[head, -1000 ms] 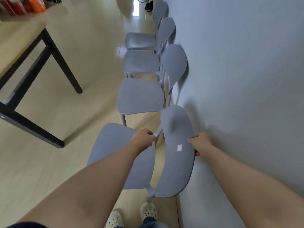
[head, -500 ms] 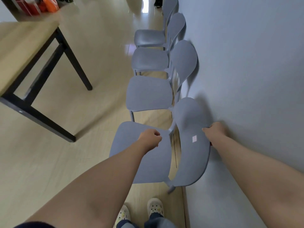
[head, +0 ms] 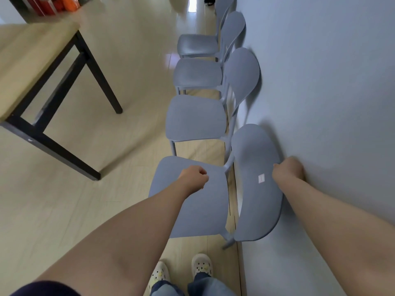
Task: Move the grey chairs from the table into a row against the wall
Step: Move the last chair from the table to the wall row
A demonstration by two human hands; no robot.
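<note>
The wall [head: 320, 82] is running just beyond the right hand [head: 288, 169], and the table [head: 32, 60] is standing well off to the left of the left hand [head: 193, 177]. Three grey chairs [head: 195, 117] are lining up ahead of both hands, backs to the wall. The nearest chair [head: 203, 210] is sitting under the hands. The right hand is gripping the top edge of its backrest [head: 254, 206], fingers curling behind it. The left hand is hovering over the seat as a closed fist, holding nothing. Finishing well probably means easing the backrest parallel to the wall, matching the spacing ahead and keeping the knuckles from getting pinched. A small sticker [head: 261, 178] is showing just left of the right hand.
</note>
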